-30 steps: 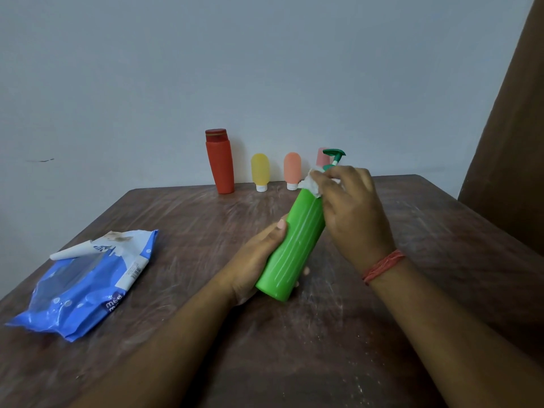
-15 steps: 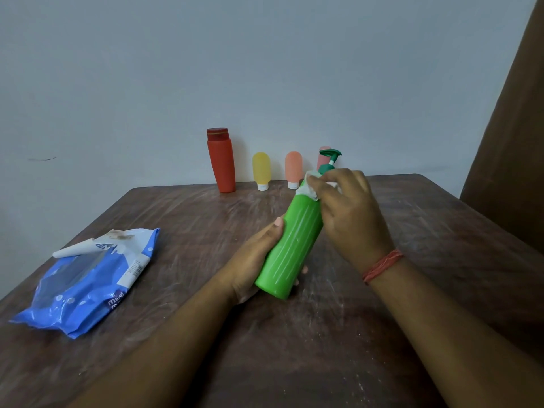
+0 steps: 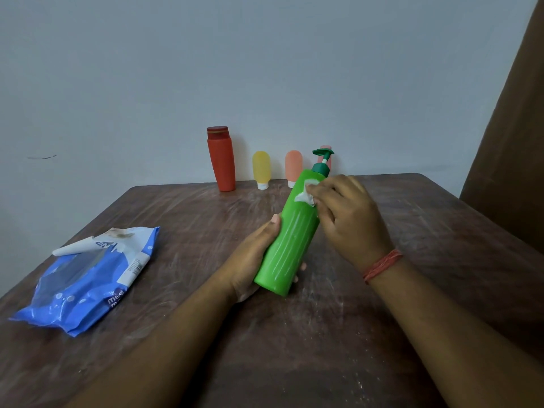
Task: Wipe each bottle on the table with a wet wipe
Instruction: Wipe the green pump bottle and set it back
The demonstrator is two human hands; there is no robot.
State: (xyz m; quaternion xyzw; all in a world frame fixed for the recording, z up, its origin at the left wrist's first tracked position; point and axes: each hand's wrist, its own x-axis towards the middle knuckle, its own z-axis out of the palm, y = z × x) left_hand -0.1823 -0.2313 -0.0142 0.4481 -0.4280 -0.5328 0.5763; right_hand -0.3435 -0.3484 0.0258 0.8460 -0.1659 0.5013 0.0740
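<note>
Gripping green bottle [image 3: 290, 231], left hand [image 3: 253, 260]; right hand [image 3: 347, 219] pinches wet wipe [image 3: 306, 192]

glossy ribbed plastic green bottle [image 3: 290, 234], shiny blue plastic wipes pack [image 3: 85, 287], scuffed matt wooden table [image 3: 323, 334]

Bare table [image 3: 382, 334] near; bottles [image 3: 221, 160] along far edge.

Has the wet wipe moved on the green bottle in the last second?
Yes. The wet wipe slid down the green bottle, away from its pump.
</note>
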